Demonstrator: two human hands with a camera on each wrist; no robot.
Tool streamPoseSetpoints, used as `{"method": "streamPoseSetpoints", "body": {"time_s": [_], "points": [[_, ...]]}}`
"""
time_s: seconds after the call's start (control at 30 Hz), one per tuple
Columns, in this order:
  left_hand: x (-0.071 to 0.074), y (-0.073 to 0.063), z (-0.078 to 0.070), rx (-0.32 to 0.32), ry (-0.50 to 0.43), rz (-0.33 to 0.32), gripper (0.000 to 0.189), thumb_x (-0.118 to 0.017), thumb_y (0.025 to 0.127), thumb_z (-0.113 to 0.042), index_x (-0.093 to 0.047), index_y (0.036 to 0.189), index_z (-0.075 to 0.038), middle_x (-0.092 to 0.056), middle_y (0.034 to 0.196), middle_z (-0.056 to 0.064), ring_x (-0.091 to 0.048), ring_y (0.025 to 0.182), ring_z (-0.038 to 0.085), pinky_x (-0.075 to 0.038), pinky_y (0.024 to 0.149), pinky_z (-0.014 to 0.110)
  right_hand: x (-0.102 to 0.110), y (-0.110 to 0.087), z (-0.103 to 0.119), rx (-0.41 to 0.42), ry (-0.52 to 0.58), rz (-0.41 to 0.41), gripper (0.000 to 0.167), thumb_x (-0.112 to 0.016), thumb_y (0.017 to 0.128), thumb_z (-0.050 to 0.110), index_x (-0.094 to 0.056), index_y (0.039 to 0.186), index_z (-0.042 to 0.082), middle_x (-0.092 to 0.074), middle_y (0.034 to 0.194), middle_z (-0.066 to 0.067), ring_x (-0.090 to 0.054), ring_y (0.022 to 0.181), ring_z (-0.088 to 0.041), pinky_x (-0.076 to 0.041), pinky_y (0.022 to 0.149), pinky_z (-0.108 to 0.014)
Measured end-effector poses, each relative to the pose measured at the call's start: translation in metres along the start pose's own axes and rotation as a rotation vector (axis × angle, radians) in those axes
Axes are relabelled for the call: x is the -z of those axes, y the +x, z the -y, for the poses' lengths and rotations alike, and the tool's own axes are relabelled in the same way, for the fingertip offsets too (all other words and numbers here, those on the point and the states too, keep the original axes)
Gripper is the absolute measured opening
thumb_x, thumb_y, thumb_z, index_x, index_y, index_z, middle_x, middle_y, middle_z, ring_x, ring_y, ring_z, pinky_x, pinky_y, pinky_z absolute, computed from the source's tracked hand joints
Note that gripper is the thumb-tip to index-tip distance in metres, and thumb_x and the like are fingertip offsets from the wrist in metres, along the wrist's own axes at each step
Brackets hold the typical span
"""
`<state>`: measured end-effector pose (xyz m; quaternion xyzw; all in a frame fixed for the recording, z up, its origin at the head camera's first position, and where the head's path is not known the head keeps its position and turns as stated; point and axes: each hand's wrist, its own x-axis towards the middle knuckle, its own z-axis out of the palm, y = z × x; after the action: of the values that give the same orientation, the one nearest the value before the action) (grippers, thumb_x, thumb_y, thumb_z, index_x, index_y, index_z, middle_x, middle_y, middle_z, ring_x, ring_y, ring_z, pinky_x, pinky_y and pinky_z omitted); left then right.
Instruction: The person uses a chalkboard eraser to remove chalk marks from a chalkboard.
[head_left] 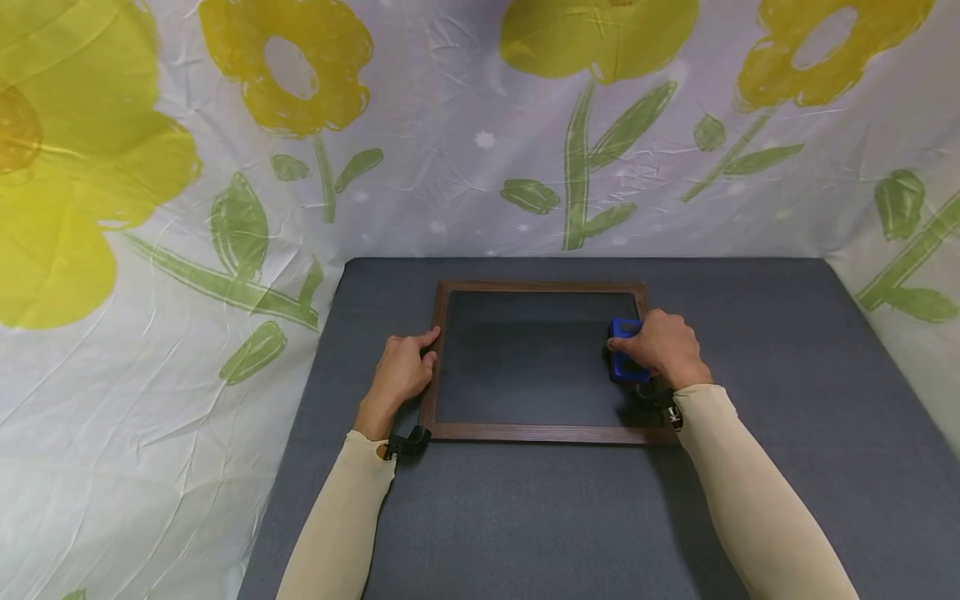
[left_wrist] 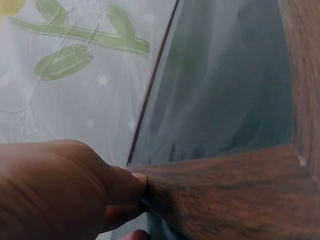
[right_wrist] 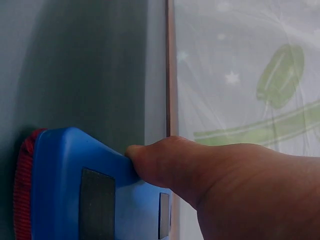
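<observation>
A small blackboard [head_left: 536,358] with a brown wood-look frame lies flat on the dark table. At the board's left edge, my left hand [head_left: 401,367] holds the frame [left_wrist: 230,190] between thumb and fingers; some of those fingertips are hidden. On the board's right side my right hand [head_left: 667,342] grips a blue board eraser [head_left: 626,367], the thumb lying along its near side. The right wrist view shows the eraser [right_wrist: 55,185] with a red pad [right_wrist: 22,190] facing the board's dark surface; the other fingers are hidden behind it.
A dark grey cloth-covered table [head_left: 540,517] extends around the board. White sheeting [head_left: 450,167] printed with yellow flowers and green leaves stands behind the table and on both sides. Black straps [head_left: 408,442] sit on both wrists, over pale sleeves [head_left: 337,517].
</observation>
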<state>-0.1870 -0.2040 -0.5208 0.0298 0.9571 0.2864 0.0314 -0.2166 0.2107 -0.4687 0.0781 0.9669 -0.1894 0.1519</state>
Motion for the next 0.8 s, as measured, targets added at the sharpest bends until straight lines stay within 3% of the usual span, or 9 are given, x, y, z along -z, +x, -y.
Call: {"method": "streamPoseSetpoints", "body": {"time_s": [0.2,0.47,0.8], "points": [[0.001,-0.001,-0.002,0.022,0.01,0.014,0.052,-0.064,0.109,-0.014,-0.058,0.16,-0.018,-0.063,0.157,0.013,-0.058,0.134,0.045,-0.054,0.084,0.053,-0.003,0.0,0.006,0.02,0.002,0.003,0.077,-0.078,0.096,0.058,-0.066,0.121,-0.014,-0.072,0.095,-0.029,-0.071,0.064,-0.031,-0.058,0.056,-0.041],[0.001,-0.001,-0.002,0.028,0.004,0.021,0.052,-0.064,0.109,-0.014,-0.057,0.161,-0.018,-0.059,0.161,0.011,-0.055,0.139,0.046,-0.056,0.095,0.061,-0.012,0.001,0.02,0.053,-0.018,0.011,0.081,-0.076,0.096,0.059,-0.064,0.13,-0.014,-0.071,0.104,-0.03,-0.072,0.075,-0.036,-0.06,0.065,-0.046],[0.0,0.0,-0.002,0.032,0.01,0.02,0.052,-0.063,0.11,-0.014,-0.056,0.161,-0.019,-0.061,0.16,0.012,-0.056,0.137,0.045,-0.056,0.094,0.059,-0.018,-0.003,0.037,0.069,-0.033,0.005,0.081,-0.077,0.097,0.058,-0.062,0.133,-0.013,-0.071,0.11,-0.031,-0.072,0.082,-0.037,-0.061,0.073,-0.049]]}}
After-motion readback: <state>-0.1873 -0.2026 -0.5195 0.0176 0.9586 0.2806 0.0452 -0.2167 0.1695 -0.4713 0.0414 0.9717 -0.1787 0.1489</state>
